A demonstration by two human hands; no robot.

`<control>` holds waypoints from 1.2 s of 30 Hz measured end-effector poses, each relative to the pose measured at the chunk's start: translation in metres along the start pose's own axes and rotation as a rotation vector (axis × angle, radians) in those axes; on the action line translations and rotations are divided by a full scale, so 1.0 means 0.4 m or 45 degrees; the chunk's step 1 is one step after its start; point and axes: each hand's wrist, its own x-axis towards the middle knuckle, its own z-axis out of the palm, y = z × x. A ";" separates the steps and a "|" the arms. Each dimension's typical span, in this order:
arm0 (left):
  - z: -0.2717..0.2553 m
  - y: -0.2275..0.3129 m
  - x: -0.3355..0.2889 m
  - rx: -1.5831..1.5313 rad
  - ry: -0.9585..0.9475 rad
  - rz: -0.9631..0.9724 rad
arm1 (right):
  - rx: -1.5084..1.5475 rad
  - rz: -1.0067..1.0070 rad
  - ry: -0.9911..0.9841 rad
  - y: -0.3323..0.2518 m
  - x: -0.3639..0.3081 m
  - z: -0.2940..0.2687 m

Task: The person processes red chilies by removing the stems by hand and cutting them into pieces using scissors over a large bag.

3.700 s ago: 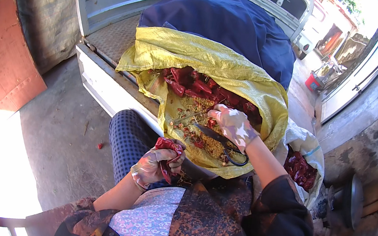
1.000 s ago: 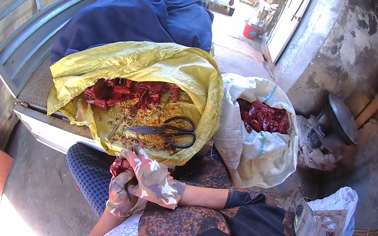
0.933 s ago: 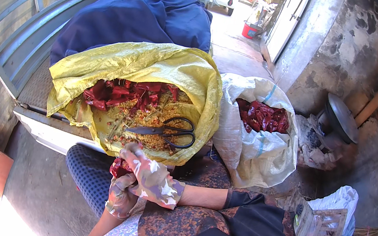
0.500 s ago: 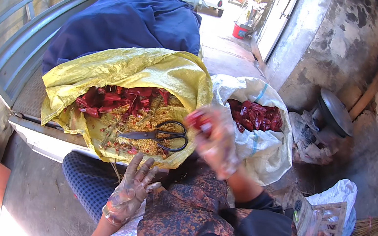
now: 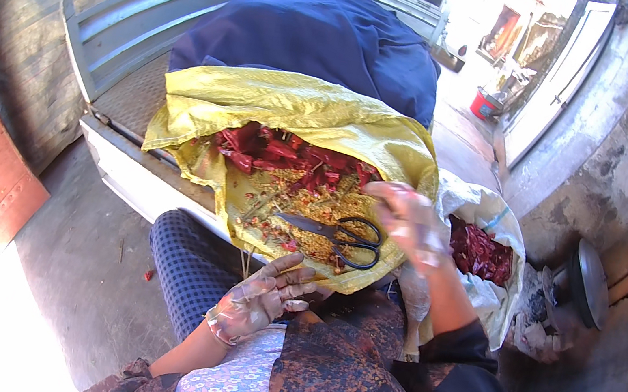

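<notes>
A yellow woven sack (image 5: 412, 150) lies with its mouth folded wide, holding dried red chili peppers (image 5: 279, 154) and many loose pale seeds (image 5: 306, 195). Black-handled scissors (image 5: 329, 231) rest on the seeds. My right hand (image 5: 412, 224), in a clear plastic glove, hovers at the sack's right edge, its bent fingers pointing toward the peppers. It is slightly blurred, and I see no pepper in it. My left hand (image 5: 251, 305), gloved too, is palm up by the sack's near edge, fingers apart and holding nothing. Beyond my right wrist, a white woven sack (image 5: 501, 308) contains dark red chili peppers (image 5: 478, 251).
The yellow sack rests on a metal cart bed (image 5: 133, 93) with side rails; a dark blue cloth (image 5: 315, 36) covers a heap behind it. At right are a round dark lid (image 5: 587, 284) and a stained wall (image 5: 624, 155). A red bucket (image 5: 485, 104) stands far back.
My right hand has moved from between the sacks to the yellow sack's edge; the red pepper it held no longer shows. The view has turned left. My left hand stays open.
</notes>
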 end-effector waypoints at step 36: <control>-0.066 0.049 -0.036 0.805 0.263 0.167 | 0.268 -0.055 -0.566 -0.288 0.015 0.213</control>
